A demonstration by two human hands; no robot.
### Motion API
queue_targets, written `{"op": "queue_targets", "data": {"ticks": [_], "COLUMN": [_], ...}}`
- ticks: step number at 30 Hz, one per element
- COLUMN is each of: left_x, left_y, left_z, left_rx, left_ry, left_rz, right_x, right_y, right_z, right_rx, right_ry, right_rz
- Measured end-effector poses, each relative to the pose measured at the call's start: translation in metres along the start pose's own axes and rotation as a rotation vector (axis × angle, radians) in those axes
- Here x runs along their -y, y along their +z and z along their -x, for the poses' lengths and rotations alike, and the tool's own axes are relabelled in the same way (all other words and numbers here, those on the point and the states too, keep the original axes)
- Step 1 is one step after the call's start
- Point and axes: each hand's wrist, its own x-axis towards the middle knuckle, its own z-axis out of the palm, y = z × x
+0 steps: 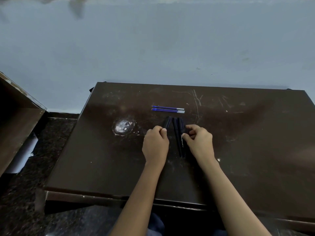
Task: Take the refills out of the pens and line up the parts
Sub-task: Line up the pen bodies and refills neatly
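Left hand [156,142] fingers curled, pinching short black plastic pen barrel [166,123]. Right hand [198,140] fingers pinch the nearer of two long black pens [178,143] between hands. Thin blue refills [167,109] beyond fingertips, on brown table [247,133].

We see a dark brown flat counter [247,133] with thin pale scratches and a whitish worn spot [122,126]. Two thin blue refills [167,109] have silver-grey ends. The long black pens [177,138] show small white letters. The plain wall [153,48] is pale blue-grey. The stone floor [56,133] is black with light speckles.

Blue refills [167,109] beyond black pens [175,130]
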Motion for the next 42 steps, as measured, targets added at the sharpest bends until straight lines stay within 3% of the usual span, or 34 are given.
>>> {"op": "queue_targets", "data": {"ticks": [10,21,32,42], "left_x": [-0.010,0.002,0.010,0.029], "left_y": [0.024,0.027,0.018,-0.002], "left_z": [0.001,0.000,-0.009,-0.026], "left_rx": [-0.023,0.088,0.102,0.085], "left_ry": [-0.012,0.080,0.166,0.134], "left_rz": [-0.061,0.023,0.018,0.023], "right_x": [-0.002,-0.004,0.000,0.025], "right_y": [0.007,0.011,0.026,0.058], "right_z": [0.001,0.001,0.007,0.009], "right_rx": [0.043,0.033,-0.010,0.024], "right_ry": [-0.019,-0.052,-0.079,-0.089], "right_rz": [0.007,0.004,-0.007,-0.037]}}
